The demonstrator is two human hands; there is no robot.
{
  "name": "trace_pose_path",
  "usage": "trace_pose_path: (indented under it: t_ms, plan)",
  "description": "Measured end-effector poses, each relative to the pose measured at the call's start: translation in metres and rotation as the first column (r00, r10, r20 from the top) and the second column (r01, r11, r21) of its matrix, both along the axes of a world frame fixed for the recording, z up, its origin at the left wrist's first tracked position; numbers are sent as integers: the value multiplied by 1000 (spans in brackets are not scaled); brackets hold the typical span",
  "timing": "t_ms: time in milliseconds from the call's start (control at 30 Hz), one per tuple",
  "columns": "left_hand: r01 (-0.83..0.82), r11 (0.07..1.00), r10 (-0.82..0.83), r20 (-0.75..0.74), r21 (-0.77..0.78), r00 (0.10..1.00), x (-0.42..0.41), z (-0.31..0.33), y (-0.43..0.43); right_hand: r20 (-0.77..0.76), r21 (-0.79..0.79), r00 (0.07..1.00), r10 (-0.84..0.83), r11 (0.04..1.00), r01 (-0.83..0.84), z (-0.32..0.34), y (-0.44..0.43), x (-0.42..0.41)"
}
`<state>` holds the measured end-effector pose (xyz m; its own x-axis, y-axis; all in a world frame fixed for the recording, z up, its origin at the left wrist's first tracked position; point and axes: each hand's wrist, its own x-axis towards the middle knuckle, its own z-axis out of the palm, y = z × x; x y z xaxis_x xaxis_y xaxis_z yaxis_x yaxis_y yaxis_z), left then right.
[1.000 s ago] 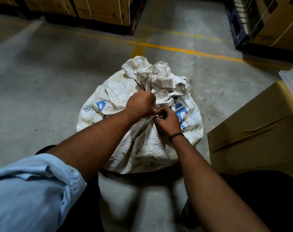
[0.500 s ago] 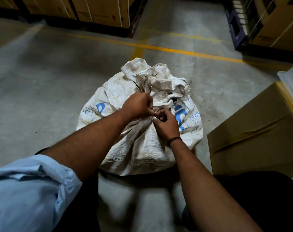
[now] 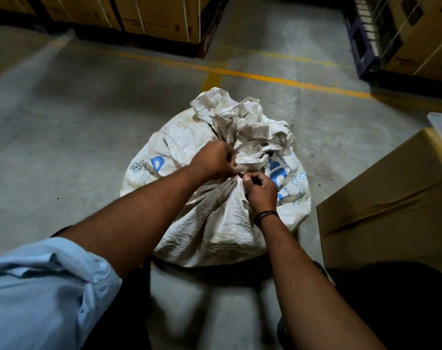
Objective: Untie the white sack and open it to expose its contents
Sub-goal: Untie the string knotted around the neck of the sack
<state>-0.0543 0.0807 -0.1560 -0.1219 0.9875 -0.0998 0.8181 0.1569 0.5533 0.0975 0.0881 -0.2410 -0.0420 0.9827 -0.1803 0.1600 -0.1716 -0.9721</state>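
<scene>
Little has moved over the last second: our right hand [image 3: 261, 189] has slid a touch lower and outward along the gathered neck [image 3: 240, 170], our left hand [image 3: 211, 161] has kept its place against the bunched cloth, and the crumpled top of the white sack [image 3: 215, 223] has leaned slightly away from us.

Both hands are closed tight, not spread. The left grips the neck from the side with its fingers curled into the folds. The right pinches just below it, thumb and fingertips meeting at the cinch point. We cannot tell whether it holds a cord or only the cloth, since the tie itself is too small and shadowed to make out.

The sack sits upright on the concrete floor [image 3: 76, 135] directly in front of us, between our knees and the yellow line [image 3: 265, 78], with a cardboard box [image 3: 391, 210] close on the right.

As for progress, we judge the task barely begun. The neck is still pulled in tight, the loose top stands in a wad above it, and none of the contents show. Everything that matters is left — working the tie free, then spreading the mouth wide enough to show what is inside.
</scene>
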Motion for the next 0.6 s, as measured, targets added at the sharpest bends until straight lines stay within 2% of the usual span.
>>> trace_pose_path:
  t_ms: [400, 600]
  plan:
    - [-91, 994, 91, -1, -53, 996, 4, 3, 2, -56, 48, 997, 61, 997, -58, -1, -2, 4]
    - [-63, 998, 61, -50, -23, 997, 14, 9, -3, -41, 98, 995, 88, 992, -84, -4, 0, 7]
